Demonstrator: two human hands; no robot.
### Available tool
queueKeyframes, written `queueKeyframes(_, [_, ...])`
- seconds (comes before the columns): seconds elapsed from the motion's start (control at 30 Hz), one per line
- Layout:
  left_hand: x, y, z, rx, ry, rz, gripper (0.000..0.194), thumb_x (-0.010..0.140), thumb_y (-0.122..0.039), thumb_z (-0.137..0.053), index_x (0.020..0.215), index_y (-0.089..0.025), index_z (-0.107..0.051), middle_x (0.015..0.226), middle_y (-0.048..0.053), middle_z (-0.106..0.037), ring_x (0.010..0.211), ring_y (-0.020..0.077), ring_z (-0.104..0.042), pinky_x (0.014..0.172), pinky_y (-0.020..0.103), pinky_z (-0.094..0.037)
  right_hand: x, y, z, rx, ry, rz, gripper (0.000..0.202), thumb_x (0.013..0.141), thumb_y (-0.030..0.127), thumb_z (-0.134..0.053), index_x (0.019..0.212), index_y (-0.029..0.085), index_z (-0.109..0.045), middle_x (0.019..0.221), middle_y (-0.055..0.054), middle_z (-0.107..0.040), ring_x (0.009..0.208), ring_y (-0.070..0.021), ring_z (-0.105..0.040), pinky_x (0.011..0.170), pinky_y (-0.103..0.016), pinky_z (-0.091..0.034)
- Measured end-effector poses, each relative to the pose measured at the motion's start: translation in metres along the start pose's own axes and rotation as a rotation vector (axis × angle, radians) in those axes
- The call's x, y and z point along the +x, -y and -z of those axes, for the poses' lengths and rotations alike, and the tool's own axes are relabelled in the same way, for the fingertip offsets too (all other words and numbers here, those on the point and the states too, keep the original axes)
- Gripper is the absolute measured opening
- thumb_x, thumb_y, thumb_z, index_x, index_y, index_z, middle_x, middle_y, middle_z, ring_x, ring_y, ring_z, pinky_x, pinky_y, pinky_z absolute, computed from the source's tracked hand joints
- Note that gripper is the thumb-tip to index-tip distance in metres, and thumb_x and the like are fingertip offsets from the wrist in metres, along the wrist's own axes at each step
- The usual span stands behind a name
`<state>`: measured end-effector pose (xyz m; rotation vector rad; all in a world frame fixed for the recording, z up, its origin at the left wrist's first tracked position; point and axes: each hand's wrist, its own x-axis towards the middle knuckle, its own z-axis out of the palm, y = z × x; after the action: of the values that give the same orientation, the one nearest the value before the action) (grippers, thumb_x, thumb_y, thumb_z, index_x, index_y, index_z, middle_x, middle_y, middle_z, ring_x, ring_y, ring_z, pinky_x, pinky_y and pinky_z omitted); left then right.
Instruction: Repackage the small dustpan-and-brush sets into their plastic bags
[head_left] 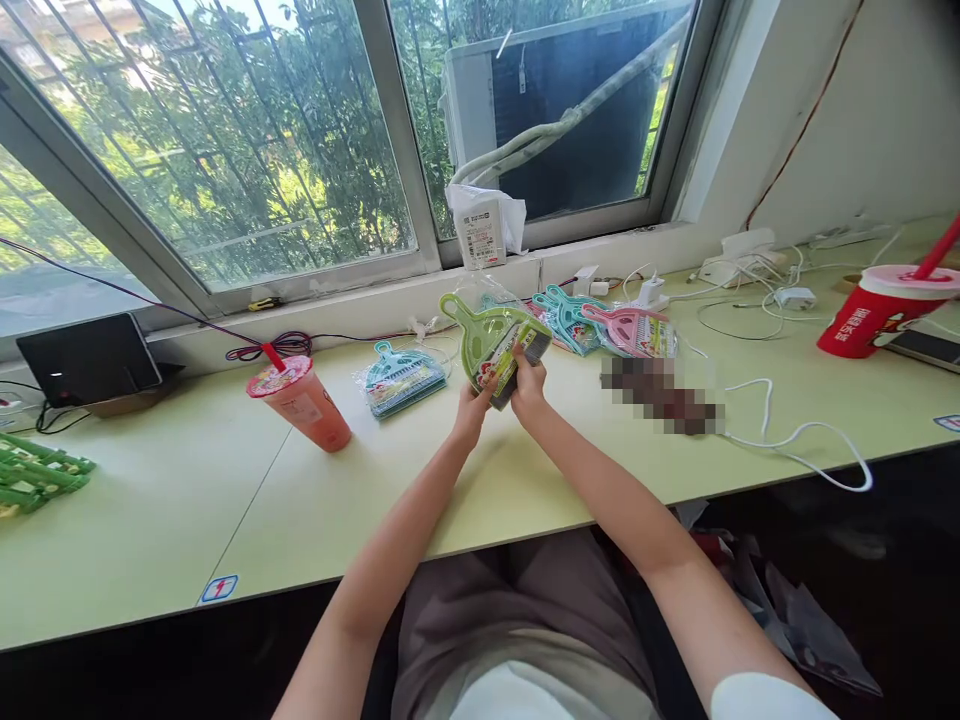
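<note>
A green mini dustpan and brush set is raised above the table between my two hands. Clear plastic wraps it, and a printed label covers part of its front. My left hand grips its lower left edge; my right hand holds the lower right side, by the dark bristles. On the table to the left lies a blue wrapped dustpan set. Behind and to the right are teal dustpan sets and a pink dustpan set, also wrapped.
A red drink cup with a straw stands left, another red cup far right. A tablet leans at the back left near a green woven item. White cables cross the right side. A tissue pack sits on the sill.
</note>
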<state>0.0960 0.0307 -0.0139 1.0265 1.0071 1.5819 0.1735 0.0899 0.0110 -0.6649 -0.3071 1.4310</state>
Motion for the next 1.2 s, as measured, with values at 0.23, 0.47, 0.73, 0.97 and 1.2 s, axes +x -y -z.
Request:
queueKeyframes(0.23, [0.003, 0.000, 0.003, 0.102, 0.134, 0.079, 0.059, 0.072, -0.056, -0.072, 0.120, -0.023, -0.063, 0.128, 0.007, -0.063, 0.126, 0.0300, -0.052, 0.108, 0.047, -0.039, 0.009, 0.007, 0.002, 0.008, -0.052, 0.045, 0.035, 0.067, 0.029, -0.078, 0.094, 0.016, -0.061, 0.082, 0.000, -0.070, 0.071, -0.0145, -0.066, 0.064, -0.028, -0.057])
queueKeyframes(0.47, [0.003, 0.002, 0.002, 0.120, 0.056, -0.072, 0.064, 0.077, -0.066, -0.061, 0.122, -0.020, -0.058, 0.131, 0.010, -0.061, 0.124, 0.0281, -0.053, 0.105, 0.043, -0.041, 0.002, 0.003, 0.001, -0.002, -0.051, 0.067, 0.038, 0.066, 0.033, -0.080, 0.095, 0.016, -0.061, 0.086, -0.002, -0.071, 0.074, -0.0157, -0.067, 0.071, -0.030, -0.059])
queueKeyframes(0.73, [-0.011, 0.012, -0.003, 0.398, 0.236, -0.218, 0.043, 0.083, -0.056, -0.060, 0.111, -0.024, -0.060, 0.118, 0.009, -0.066, 0.109, 0.0255, -0.061, 0.091, 0.040, -0.048, 0.010, 0.021, 0.000, 0.027, -0.161, -0.022, 0.039, 0.073, 0.034, -0.077, 0.102, 0.014, -0.062, 0.088, -0.004, -0.072, 0.081, -0.0173, -0.068, 0.075, -0.035, -0.060])
queueKeyframes(0.97, [-0.017, 0.002, 0.003, 0.899, 0.077, -0.474, 0.022, 0.090, -0.045, -0.054, 0.092, -0.024, -0.061, 0.084, 0.005, -0.067, 0.081, 0.0206, -0.063, 0.076, 0.029, -0.045, 0.016, 0.023, 0.001, 0.018, -0.161, -0.085, 0.039, 0.077, 0.034, -0.076, 0.106, 0.013, -0.062, 0.094, -0.007, -0.072, 0.086, -0.0181, -0.068, 0.077, -0.035, -0.060])
queueKeyframes(1.2, [-0.016, 0.000, 0.006, 1.088, 0.070, -0.562, 0.019, 0.092, -0.037, -0.051, 0.084, -0.024, -0.063, 0.084, 0.005, -0.071, 0.074, 0.0181, -0.063, 0.067, 0.026, -0.040, 0.015, 0.025, 0.000, 0.024, -0.167, -0.111, 0.044, 0.078, 0.034, -0.075, 0.113, 0.011, -0.061, 0.095, -0.007, -0.071, 0.085, -0.0176, -0.068, 0.078, -0.036, -0.060])
